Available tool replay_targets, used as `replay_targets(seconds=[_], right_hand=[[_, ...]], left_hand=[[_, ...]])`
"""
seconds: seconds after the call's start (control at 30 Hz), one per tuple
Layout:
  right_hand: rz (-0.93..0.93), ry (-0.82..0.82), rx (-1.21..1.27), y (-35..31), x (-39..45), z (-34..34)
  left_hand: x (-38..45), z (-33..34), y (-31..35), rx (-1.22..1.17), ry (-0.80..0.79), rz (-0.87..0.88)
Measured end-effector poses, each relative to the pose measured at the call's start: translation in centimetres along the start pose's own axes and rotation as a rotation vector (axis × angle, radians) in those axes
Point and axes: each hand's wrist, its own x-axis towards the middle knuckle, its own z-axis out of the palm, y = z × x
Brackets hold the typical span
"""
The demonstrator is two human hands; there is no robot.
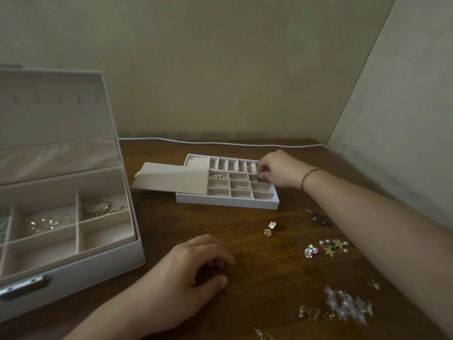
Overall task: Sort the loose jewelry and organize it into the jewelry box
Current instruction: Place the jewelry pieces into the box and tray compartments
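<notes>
An open white jewelry box (81,268) stands at the left, with gold bracelets (97,206) and a chain (46,223) in its compartments. A white divided tray (228,201) lies mid-table, its beige cover (171,177) slid halfway to the left. My right hand (278,170) reaches over the tray's right side and pinches a small dark-and-gold piece (257,178) at a compartment. My left hand (193,271) rests on the table with fingers loosely curled, holding nothing. Loose pieces lie at the right: two gold flower studs (269,228), pearl-and-flower earrings (328,247), a white flower cluster (348,305).
A white cable (220,143) runs along the back edge of the dark wooden table (245,229). Walls close in behind and at the right. A dark stone piece (318,218) lies beside my right forearm. More gold bits lie near the front right edge.
</notes>
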Motion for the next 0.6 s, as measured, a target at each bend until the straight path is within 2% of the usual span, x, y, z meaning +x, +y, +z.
replay_targets(seconds=[0.23,0.37,0.53,0.6], right_hand=[[0.008,0.061,0.122,1.3,-1.5,-2.0],[0.017,0.091,0.079,3.8,-5.2,-3.0],[0.074,-0.164,-0.009,6.1,-10.5,-1.4],[0.104,-0.186,-0.06,6.6,-11.8,-0.6]], left_hand=[[0.0,0.1,-0.2,0.014,0.002,0.007],[0.0,0.1,-0.3,0.016,0.0,0.011],[0.0,0.2,-0.5,0.017,0.011,0.004],[0.0,0.1,-0.4,0.02,0.015,0.0]])
